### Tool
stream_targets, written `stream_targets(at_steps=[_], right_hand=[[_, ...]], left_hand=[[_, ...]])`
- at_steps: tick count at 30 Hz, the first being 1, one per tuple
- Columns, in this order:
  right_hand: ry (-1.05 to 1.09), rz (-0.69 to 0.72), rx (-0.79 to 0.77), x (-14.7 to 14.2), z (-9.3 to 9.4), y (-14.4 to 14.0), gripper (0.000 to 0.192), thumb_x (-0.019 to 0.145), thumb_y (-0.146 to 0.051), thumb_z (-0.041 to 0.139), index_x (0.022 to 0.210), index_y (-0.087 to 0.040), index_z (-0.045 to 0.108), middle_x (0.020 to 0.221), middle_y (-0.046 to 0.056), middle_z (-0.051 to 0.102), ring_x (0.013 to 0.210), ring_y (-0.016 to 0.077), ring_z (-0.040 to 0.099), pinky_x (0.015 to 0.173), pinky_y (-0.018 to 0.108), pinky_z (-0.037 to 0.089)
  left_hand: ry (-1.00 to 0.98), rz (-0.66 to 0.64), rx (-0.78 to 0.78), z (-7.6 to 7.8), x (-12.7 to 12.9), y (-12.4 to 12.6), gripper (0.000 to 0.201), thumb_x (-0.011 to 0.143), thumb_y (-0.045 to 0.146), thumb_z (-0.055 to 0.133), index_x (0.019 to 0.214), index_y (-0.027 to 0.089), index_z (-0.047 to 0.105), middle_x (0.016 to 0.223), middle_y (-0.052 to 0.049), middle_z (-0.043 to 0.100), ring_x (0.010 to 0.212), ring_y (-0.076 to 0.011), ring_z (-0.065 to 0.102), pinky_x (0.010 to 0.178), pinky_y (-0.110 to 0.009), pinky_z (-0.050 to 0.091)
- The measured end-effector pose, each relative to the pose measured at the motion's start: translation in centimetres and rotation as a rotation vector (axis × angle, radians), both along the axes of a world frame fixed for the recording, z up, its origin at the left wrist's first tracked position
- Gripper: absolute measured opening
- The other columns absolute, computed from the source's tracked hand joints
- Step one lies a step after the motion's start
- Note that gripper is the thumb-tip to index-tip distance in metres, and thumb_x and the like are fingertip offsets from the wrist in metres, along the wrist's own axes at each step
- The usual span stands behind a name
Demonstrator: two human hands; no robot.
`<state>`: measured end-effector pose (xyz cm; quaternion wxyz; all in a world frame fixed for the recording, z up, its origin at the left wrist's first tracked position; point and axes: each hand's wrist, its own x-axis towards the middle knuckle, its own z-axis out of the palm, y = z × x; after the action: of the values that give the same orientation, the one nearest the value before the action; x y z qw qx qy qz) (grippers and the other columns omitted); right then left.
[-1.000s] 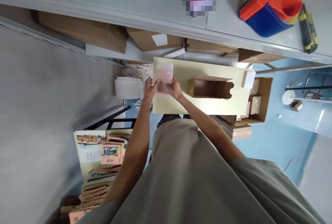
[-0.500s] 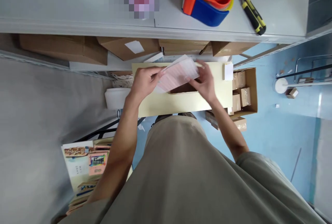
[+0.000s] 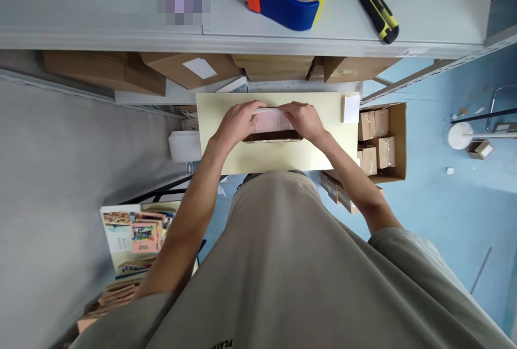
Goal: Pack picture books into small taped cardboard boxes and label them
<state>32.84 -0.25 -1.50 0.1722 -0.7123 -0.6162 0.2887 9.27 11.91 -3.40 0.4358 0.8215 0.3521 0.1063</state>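
A small open cardboard box [image 3: 273, 140] rests on the cream tabletop [image 3: 327, 152] in front of me. A flat, pale pink and white packet [image 3: 272, 121] lies partly inside it, toward the far wall. My left hand [image 3: 239, 123] grips the packet's left end, fingers bent over its far edge. At the opposite end, my right hand [image 3: 306, 121] is closed on it in much the same way. Both thumbs are close to the packet's face. A dark gap shows between the packet and the box's near wall. What lies deeper in the box is hidden.
On the grey shelf [image 3: 226, 26] above sit an orange and blue tape dispenser [image 3: 288, 12] and a yellow-black utility knife [image 3: 375, 12]. Larger cartons [image 3: 274, 66] stand beneath it. White cards [image 3: 350, 109] lie at the table's right end, beside a carton [image 3: 399, 147] of small boxes.
The packet has gone from being held tilted above the box to lying level, partly within it. Both hands have come closer together at its ends. The view has shifted slightly.
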Motion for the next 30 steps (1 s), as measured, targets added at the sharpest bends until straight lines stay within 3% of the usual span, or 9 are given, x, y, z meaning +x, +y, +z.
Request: stream_targets(at_steps=[4, 10, 14, 17, 19, 22, 24, 27, 30], right_hand=[[-0.183, 0.116, -0.176, -0.5, -1.8, -0.1, 0.046, 0.113, -0.010, 0.050, 0.146, -0.019, 0.079, 0.143, 0.019, 0.083, 0.124, 0.0370, 0.079, 0.107, 0.047, 0.059], [-0.324, 0.290, -0.341, -1.0, -3.0, 0.2, 0.049, 0.108, -0.004, 0.052, 0.149, -0.015, 0.078, 0.131, 0.026, 0.086, 0.122, 0.0387, 0.082, 0.105, 0.049, 0.059], [-0.289, 0.292, -0.337, -0.7, -3.4, -0.3, 0.043, 0.108, -0.003, 0.052, 0.137, -0.011, 0.083, 0.136, 0.026, 0.084, 0.125, 0.0369, 0.080, 0.110, 0.048, 0.058], [-0.154, 0.207, -0.121, 0.9, -3.4, -2.3, 0.044, 0.113, -0.009, 0.048, 0.142, -0.014, 0.081, 0.150, 0.021, 0.079, 0.139, 0.0345, 0.073, 0.121, 0.047, 0.057], [-0.057, 0.056, 0.027, 2.5, -3.6, -4.4, 0.046, 0.117, -0.015, 0.044, 0.147, -0.018, 0.079, 0.153, 0.017, 0.077, 0.143, 0.0334, 0.071, 0.124, 0.048, 0.058], [0.072, -0.195, 0.067, 5.1, -4.4, -7.3, 0.043, 0.117, -0.024, 0.048, 0.144, -0.019, 0.081, 0.141, 0.018, 0.080, 0.123, 0.0325, 0.080, 0.112, 0.050, 0.067], [0.183, -0.295, 0.011, 6.1, -5.5, -8.6, 0.040, 0.114, -0.030, 0.056, 0.140, -0.017, 0.082, 0.131, 0.018, 0.083, 0.109, 0.0309, 0.083, 0.102, 0.050, 0.071], [0.355, -0.374, -0.048, 5.7, -7.1, -9.1, 0.042, 0.108, -0.039, 0.067, 0.141, -0.017, 0.083, 0.127, 0.016, 0.085, 0.105, 0.0290, 0.083, 0.099, 0.050, 0.073], [0.444, -0.370, -0.062, 3.8, -8.4, -8.0, 0.041, 0.105, -0.041, 0.070, 0.138, -0.021, 0.084, 0.129, 0.013, 0.084, 0.106, 0.0267, 0.083, 0.101, 0.048, 0.073]], left_hand=[[0.145, -0.028, 0.006, -2.7, 0.2, -0.8, 0.044, 0.089, 0.001, 0.069, 0.123, 0.026, 0.082, 0.124, -0.009, 0.086, 0.123, -0.0389, 0.077, 0.118, -0.050, 0.054], [0.268, -0.104, -0.015, -5.9, 1.6, -1.5, 0.050, 0.078, -0.002, 0.068, 0.118, 0.025, 0.083, 0.086, -0.005, 0.081, 0.103, -0.0377, 0.080, 0.118, -0.055, 0.048], [0.270, -0.129, -0.042, -6.6, 1.5, -1.7, 0.038, 0.081, 0.004, 0.069, 0.109, 0.024, 0.086, 0.099, -0.010, 0.086, 0.110, -0.0386, 0.079, 0.112, -0.052, 0.055], [0.189, -0.034, 0.022, -5.8, -0.2, -2.1, 0.033, 0.087, 0.007, 0.068, 0.109, 0.024, 0.086, 0.125, -0.013, 0.086, 0.129, -0.0409, 0.074, 0.122, -0.057, 0.053], [0.115, 0.109, 0.079, -5.0, -2.2, -2.4, 0.032, 0.092, 0.011, 0.069, 0.117, 0.024, 0.084, 0.136, -0.013, 0.082, 0.137, -0.0402, 0.071, 0.127, -0.057, 0.052], [0.062, 0.412, 0.068, -4.6, -5.7, -2.5, 0.030, 0.095, 0.019, 0.074, 0.124, 0.025, 0.079, 0.136, -0.013, 0.079, 0.123, -0.0343, 0.075, 0.117, -0.052, 0.061], [0.050, 0.542, -0.042, -5.1, -7.5, -2.4, 0.031, 0.093, 0.025, 0.077, 0.124, 0.024, 0.076, 0.126, -0.011, 0.081, 0.105, -0.0282, 0.078, 0.103, -0.045, 0.067], [0.003, 0.492, -0.264, -6.4, -8.4, -2.4, 0.033, 0.089, 0.035, 0.082, 0.119, 0.022, 0.077, 0.111, -0.009, 0.084, 0.090, -0.0234, 0.078, 0.089, -0.039, 0.068], [-0.030, 0.363, -0.366, -7.5, -7.4, -2.7, 0.041, 0.084, 0.045, 0.088, 0.118, 0.022, 0.081, 0.109, -0.010, 0.085, 0.092, -0.0247, 0.080, 0.086, -0.038, 0.067]])
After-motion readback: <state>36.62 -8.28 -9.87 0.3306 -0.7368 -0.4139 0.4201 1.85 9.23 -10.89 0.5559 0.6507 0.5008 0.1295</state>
